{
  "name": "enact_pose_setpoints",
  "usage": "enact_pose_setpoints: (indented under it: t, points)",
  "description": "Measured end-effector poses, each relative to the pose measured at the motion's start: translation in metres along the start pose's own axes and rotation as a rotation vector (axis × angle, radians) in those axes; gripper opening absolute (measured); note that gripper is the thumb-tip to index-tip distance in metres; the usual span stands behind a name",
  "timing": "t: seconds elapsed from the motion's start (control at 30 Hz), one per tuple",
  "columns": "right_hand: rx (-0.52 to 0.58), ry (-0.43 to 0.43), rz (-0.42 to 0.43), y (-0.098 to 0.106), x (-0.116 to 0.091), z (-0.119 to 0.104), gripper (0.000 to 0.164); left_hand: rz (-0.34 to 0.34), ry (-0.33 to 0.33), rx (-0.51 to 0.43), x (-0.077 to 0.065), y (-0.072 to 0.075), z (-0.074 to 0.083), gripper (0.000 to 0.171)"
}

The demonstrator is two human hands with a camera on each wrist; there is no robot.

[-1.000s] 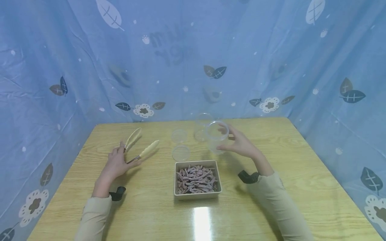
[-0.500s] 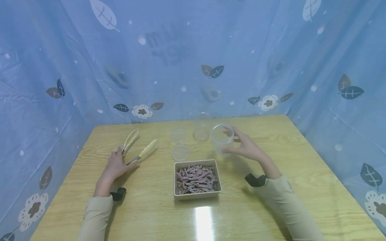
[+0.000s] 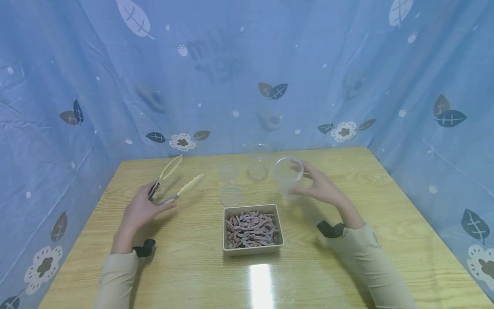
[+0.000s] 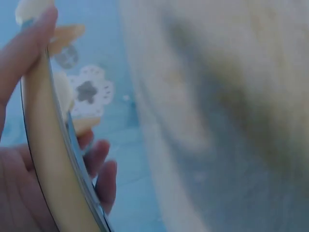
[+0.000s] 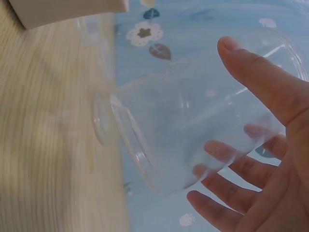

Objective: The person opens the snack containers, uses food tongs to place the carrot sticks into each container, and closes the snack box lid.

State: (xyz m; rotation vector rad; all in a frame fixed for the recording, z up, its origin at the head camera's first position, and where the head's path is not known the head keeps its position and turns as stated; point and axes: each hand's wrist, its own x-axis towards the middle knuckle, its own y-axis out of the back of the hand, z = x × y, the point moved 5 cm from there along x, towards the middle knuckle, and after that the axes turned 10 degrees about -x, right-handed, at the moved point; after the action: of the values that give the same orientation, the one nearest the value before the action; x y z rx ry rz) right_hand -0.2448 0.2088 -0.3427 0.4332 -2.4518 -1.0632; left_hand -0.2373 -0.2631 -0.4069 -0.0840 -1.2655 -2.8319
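My left hand [image 3: 140, 208] grips a pair of tongs [image 3: 189, 186] with cream scalloped tips, its two arms spread apart. In the left wrist view the tongs [image 4: 53, 140] lie between thumb and fingers. My right hand [image 3: 320, 186] holds a clear plastic jar [image 3: 286, 186] by its side, thumb on one side and fingers on the other. The right wrist view shows the see-through jar [image 5: 169, 116] with nothing inside it. Between the hands stands a beige rectangular box [image 3: 252, 252] filled with purplish-grey strips [image 3: 252, 229].
Behind the box, two clear round lids [image 3: 228, 174] lie on the wooden table [image 3: 193, 266]. Another clear jar [image 3: 259, 165] stands to their right, near the back edge. A blue patterned curtain [image 3: 231, 64] surrounds the table at the back and sides.
My left hand has lifted the tongs slightly and shifted toward the near left. My right hand has carried the jar a little to the right. The box has stayed put.
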Motion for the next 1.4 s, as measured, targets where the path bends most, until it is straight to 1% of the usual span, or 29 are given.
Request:
enact_pose_setpoints:
  t: [0.07,0.17,0.3,0.4,0.57,0.63,0.83,0.9,1.0,1.1,1.23,1.3,1.4]
  points:
    - [-0.003,-0.002,0.001,0.003,-0.001,-0.003,0.083,-0.022,-0.023,0.015,-0.002,0.003,0.005,0.103]
    - [0.001,0.002,0.008,0.006,-0.001,-0.005,0.083,-0.058,-0.077,0.041,-0.004,0.005,0.015,0.103]
    - [0.004,0.003,0.007,0.007,-0.001,-0.002,0.081,-0.114,-0.129,0.072,-0.009,0.004,0.029,0.102]
    - [0.004,-0.002,-0.002,0.007,-0.002,-0.001,0.081,-0.148,-0.152,0.096,-0.015,0.001,0.039,0.101]
    - [-0.003,0.007,-0.008,0.009,-0.003,-0.002,0.082,-0.161,-0.192,0.127,-0.022,-0.001,0.054,0.099]
    - [0.000,0.010,-0.009,0.009,-0.003,-0.003,0.082,-0.167,-0.209,0.107,-0.025,-0.002,0.060,0.098]
    - [0.006,0.023,-0.011,0.010,-0.004,-0.005,0.082,-0.220,-0.236,-0.022,-0.032,-0.002,0.078,0.090]
    - [-0.002,0.027,-0.012,0.011,-0.004,-0.006,0.081,-0.229,-0.245,-0.026,-0.036,-0.001,0.085,0.090]
    - [-0.012,0.031,-0.014,0.010,-0.004,-0.006,0.082,-0.234,-0.278,0.006,-0.043,0.001,0.096,0.091]
    - [-0.021,0.036,-0.011,0.007,-0.003,0.006,0.084,-0.237,-0.336,0.080,-0.050,0.002,0.108,0.092]
    - [-0.039,0.047,-0.002,0.003,-0.001,0.024,0.086,-0.243,-0.422,0.155,-0.060,0.001,0.121,0.082]
    - [-0.047,0.055,0.000,0.003,-0.001,0.025,0.086,-0.245,-0.465,0.179,-0.066,0.000,0.128,0.076]
    - [-0.051,0.072,-0.002,0.003,-0.001,0.025,0.086,-0.244,-0.522,0.219,-0.072,-0.004,0.137,0.072]
